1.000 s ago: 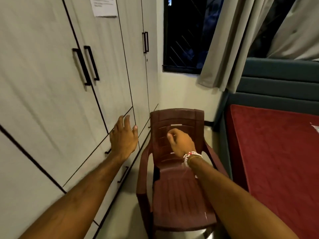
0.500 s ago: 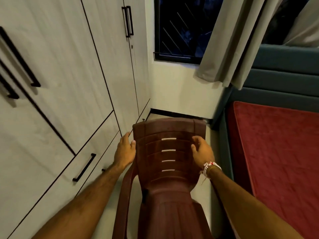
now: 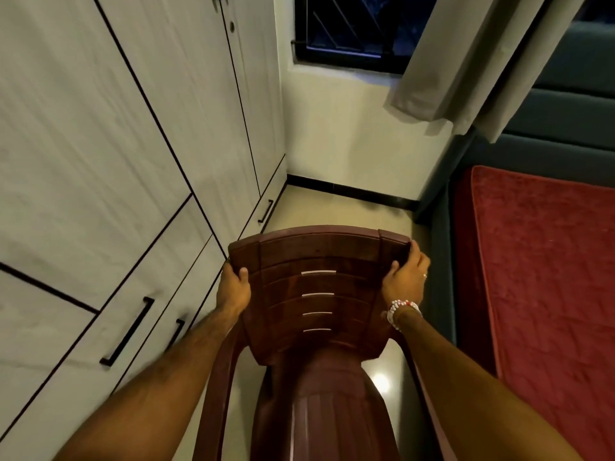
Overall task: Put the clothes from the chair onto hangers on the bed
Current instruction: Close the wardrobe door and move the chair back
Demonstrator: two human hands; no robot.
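Both forearms reach forward. The left hand [image 3: 234,287] and the right hand [image 3: 404,281], a white-and-red bead bracelet [image 3: 401,310] at its wrist, grip opposite back edges of the maroon plastic chair [image 3: 316,261].

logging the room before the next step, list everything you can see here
chair: one, maroon plastic, centre, between wardrobe and bed
wardrobe: one, pale grey with black handles, left
window: one, dark with a grille, top centre
curtain: one, grey, top right, beside the window
headboard: one, teal, padded, right
bed: one, red cover, right
floor: pale, glossy, beyond and under the chair
bracelet: one, white and red beads, right wrist
left hand: grips the chair's left edge near the top
right hand: grips the chair's right edge near the top
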